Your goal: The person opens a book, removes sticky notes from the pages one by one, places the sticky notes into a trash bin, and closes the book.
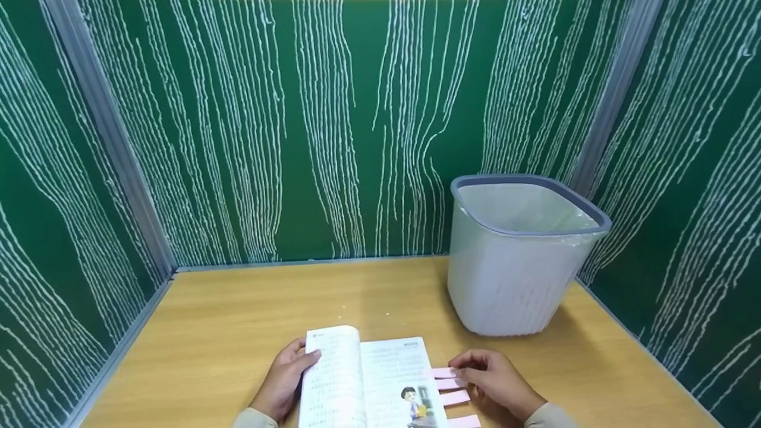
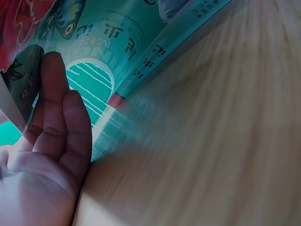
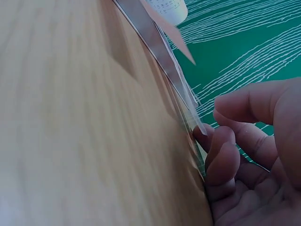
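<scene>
A book (image 1: pixel 389 368) lies open on the wooden table, with printed text and a drawing of a child on its right page. My left hand (image 1: pixel 282 383) grips its left side, thumb over the page edge and fingers beneath. From below, the left wrist view shows those fingers against the colourful turquoise cover (image 2: pixel 101 23). Pink paper tabs (image 1: pixel 455 397) stick out along the right edge of the book. At the topmost tab, my right hand (image 1: pixel 502 383) pinches the end between thumb and forefinger. Another pink tab (image 3: pixel 176 37) slants off the pages in the right wrist view.
A pale bin (image 1: pixel 505 279) with a grey rim and a liner stands at the back right of the table (image 1: pixel 238 315). Tiny white scraps (image 1: pixel 387 314) lie beyond the book. Green walls (image 1: pixel 368 148) with white wavy lines enclose the back and sides.
</scene>
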`<state>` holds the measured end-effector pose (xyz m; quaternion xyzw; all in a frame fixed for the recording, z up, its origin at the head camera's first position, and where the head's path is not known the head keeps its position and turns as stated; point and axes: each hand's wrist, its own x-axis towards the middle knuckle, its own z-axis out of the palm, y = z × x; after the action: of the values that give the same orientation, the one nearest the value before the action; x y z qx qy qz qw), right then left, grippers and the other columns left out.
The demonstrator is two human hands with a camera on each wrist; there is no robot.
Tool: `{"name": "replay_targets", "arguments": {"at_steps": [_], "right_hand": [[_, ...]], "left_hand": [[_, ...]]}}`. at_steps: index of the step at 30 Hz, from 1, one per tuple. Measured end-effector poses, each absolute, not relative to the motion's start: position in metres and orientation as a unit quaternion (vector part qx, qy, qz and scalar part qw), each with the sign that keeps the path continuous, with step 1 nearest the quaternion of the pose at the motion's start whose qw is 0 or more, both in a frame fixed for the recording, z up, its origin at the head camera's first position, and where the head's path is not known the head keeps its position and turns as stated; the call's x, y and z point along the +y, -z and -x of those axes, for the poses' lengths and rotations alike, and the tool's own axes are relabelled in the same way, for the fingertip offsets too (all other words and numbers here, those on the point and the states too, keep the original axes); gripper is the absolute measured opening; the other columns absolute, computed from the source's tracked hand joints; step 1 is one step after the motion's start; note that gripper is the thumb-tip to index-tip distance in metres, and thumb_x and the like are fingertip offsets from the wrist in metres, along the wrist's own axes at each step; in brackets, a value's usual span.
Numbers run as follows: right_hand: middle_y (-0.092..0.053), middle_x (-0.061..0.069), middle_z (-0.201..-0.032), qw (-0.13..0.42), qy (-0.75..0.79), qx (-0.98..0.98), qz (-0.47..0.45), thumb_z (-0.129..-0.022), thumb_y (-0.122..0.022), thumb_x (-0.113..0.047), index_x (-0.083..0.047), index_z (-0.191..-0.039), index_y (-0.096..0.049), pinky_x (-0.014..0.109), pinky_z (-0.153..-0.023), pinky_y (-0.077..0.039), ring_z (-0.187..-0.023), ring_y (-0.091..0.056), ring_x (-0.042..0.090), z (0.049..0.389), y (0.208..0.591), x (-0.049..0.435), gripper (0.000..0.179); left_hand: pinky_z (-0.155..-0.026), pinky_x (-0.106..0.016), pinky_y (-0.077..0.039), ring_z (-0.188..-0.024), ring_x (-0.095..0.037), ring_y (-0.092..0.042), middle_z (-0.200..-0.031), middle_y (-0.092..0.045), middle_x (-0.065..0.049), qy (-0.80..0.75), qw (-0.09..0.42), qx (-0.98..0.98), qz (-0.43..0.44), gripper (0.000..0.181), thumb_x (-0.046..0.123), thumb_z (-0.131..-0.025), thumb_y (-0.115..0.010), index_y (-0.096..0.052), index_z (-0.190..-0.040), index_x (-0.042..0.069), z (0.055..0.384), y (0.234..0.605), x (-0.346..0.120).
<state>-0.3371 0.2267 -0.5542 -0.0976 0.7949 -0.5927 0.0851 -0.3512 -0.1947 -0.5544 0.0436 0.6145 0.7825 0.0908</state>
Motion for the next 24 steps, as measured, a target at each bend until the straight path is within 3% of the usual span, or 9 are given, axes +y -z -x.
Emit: {"name": "replay_targets", "arguments": {"at_steps": [9, 16, 24], "right_hand": [[-0.071, 0.009, -0.094, 0.074, 0.582, 0.804, 0.094, -0.088, -0.074, -0.009, -0.002, -0.108, -0.073, 0.02, -0.049, -0.045, -0.058, -0.051, 0.009, 0.3347, 0.5549, 0.2279, 0.021], [-0.074, 0.018, -0.102, 0.021, 0.575, 0.807, 0.128, -0.085, -0.077, -0.004, 0.002, -0.107, -0.073, 0.02, -0.072, -0.052, -0.081, -0.063, 0.01, 0.334, 0.5584, 0.2327, 0.022], [-0.074, 0.013, -0.099, 0.011, 0.564, 0.818, 0.11, -0.084, -0.079, -0.006, -0.002, -0.104, -0.074, 0.02, -0.075, -0.052, -0.085, -0.063, 0.013, 0.332, 0.5619, 0.2251, 0.021]], "left_hand": [[-0.089, -0.032, -0.06, -0.103, -0.022, -0.073, -0.118, -0.073, -0.012, -0.787, 0.088, 0.608, -0.05, 0.056, 0.012, -0.103, -0.059, -0.034, -0.149, -0.007, 0.3477, 0.5545, -0.1942], [-0.088, -0.033, -0.061, -0.1, -0.021, -0.074, -0.117, -0.073, -0.012, -0.788, 0.094, 0.604, -0.068, 0.056, 0.01, -0.104, -0.056, -0.031, -0.151, -0.006, 0.3518, 0.5529, -0.1902], [-0.088, -0.032, -0.06, -0.101, -0.021, -0.074, -0.117, -0.073, -0.012, -0.786, 0.089, 0.61, -0.046, 0.054, 0.011, -0.104, -0.058, -0.034, -0.149, -0.006, 0.344, 0.5564, -0.196]]}}
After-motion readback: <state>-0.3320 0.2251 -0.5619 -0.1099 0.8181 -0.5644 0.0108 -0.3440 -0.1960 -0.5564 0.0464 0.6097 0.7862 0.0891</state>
